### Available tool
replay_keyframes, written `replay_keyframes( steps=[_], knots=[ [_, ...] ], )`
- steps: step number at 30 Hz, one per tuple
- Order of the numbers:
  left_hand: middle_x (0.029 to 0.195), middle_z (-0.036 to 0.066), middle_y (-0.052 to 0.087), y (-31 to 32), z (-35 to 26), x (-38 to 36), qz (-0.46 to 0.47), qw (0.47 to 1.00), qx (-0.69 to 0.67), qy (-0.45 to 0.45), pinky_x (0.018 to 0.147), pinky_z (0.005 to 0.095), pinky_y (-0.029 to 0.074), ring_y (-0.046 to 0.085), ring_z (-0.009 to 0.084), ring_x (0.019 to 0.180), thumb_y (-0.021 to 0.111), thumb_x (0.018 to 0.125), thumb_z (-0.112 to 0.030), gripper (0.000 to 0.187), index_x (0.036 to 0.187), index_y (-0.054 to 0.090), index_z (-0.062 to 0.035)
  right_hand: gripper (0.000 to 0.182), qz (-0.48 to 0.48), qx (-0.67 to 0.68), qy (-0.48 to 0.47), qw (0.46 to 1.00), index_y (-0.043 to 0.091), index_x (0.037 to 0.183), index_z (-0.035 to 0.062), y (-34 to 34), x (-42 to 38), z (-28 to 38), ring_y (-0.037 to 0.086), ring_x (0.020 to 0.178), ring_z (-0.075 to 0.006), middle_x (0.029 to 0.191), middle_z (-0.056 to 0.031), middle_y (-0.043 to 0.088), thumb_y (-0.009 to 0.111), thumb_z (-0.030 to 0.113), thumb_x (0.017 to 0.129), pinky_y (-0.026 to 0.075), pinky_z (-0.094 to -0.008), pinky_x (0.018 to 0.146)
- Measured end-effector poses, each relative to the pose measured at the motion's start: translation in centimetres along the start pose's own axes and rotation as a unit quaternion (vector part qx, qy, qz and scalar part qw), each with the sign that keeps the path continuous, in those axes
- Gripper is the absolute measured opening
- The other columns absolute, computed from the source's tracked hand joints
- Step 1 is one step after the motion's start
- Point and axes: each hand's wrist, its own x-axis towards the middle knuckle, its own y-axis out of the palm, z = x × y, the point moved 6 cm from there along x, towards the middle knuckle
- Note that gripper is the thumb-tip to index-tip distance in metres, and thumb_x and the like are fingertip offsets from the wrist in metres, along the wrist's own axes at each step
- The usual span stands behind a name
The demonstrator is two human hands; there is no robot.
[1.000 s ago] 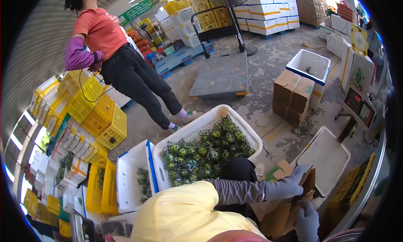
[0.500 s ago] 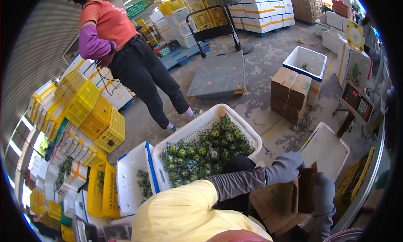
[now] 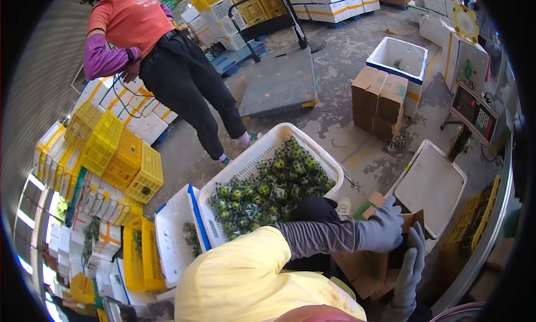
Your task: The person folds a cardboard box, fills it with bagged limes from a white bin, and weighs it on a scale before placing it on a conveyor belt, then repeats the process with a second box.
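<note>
An open cardboard box (image 3: pixel 363 269) stands at the lower right, its inside dark. My left hand (image 3: pixel 381 228), in a grey glove, lies against the box's upper edge, its fingers slightly apart beside a raised flap with green print (image 3: pixel 369 206). On the box's right side is my right hand (image 3: pixel 410 272), also gloved, with the fingers stretched out along the edge. Neither hand shows anything held. Left of the box, a white basket (image 3: pixel 338 171) holds many small green items in clear wrapping (image 3: pixel 262 193).
A person in a red shirt (image 3: pixel 131 23) stands beyond the basket. A white foam box (image 3: pixel 167 238) and yellow crates (image 3: pixel 146 174) are at left. A flat cart (image 3: pixel 279 84), tied cardboard (image 3: pixel 378 101), a white lid (image 3: pixel 432 188) and a scale display (image 3: pixel 473 112) lie ahead and right.
My right hand has moved down and left, its fingers now straighter. My left hand has shifted slightly along the box edge, and a green-printed flap has come into view. The camera view has shifted.
</note>
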Motion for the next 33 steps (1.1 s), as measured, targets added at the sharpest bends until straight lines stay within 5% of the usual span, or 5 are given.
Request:
replay_keyframes(
  steps=[8,13,22,27,33],
  knots=[
    [0.140,0.021,0.034,3.9,0.9,1.6,-0.284,0.943,-0.058,-0.165,0.105,0.0507,0.026,0.035,0.0393,0.129,0.054,0.084,-0.028,0.061,0.138,0.037,-0.0050,0.059,-0.007,0.341,0.080,0.937,0.027,0.146,-0.0025,3.4,1.6,-7.0,0.033,0.137,-0.0216,0.149,-0.0128,0.034,0.030,0.039,0.105,0.025,-0.0347,0.114],
    [0.128,0.020,0.048,5.9,1.2,3.2,-0.223,0.948,-0.130,-0.185,0.105,0.0525,0.026,0.046,0.0364,0.119,0.056,0.084,-0.028,0.064,0.139,0.035,-0.0041,0.052,0.022,-0.238,-0.003,0.971,0.050,0.132,-0.0010,-1.2,0.9,0.8,0.053,0.121,-0.0361,0.135,-0.0202,0.051,0.062,0.006,0.083,0.042,-0.0379,0.101],
    [0.125,0.024,0.054,3.3,2.4,1.8,-0.294,0.873,-0.340,-0.189,0.092,0.0414,0.043,0.055,0.0392,0.106,0.041,0.099,-0.037,0.054,0.139,0.038,-0.0011,0.057,-0.039,-0.725,0.022,0.687,0.044,0.125,0.0045,5.2,-0.5,-3.4,0.050,0.108,-0.0298,0.115,-0.0133,0.049,0.062,0.027,0.077,0.036,-0.0445,0.095],
    [0.133,0.022,0.050,7.1,7.9,3.3,-0.361,0.701,-0.595,-0.158,0.104,0.0374,0.036,0.047,0.0364,0.122,0.041,0.098,-0.051,0.066,0.138,0.040,0.0010,0.077,0.011,-0.534,0.138,0.834,0.039,0.132,0.0045,1.8,1.2,-1.1,0.050,0.114,-0.0345,0.130,-0.0168,0.044,0.073,0.031,0.067,0.042,-0.0458,0.093],
    [0.137,0.019,0.045,17.8,15.8,3.4,-0.089,0.770,-0.361,-0.518,0.109,0.0449,0.030,0.040,0.0329,0.131,0.060,0.083,-0.057,0.073,0.139,0.044,-0.0119,0.098,-0.086,-0.413,0.210,0.882,0.025,0.146,-0.0024,-6.5,-1.0,-0.8,0.046,0.125,-0.0353,0.137,-0.0241,0.041,0.077,0.034,0.071,0.041,-0.0402,0.103]
  ],
)
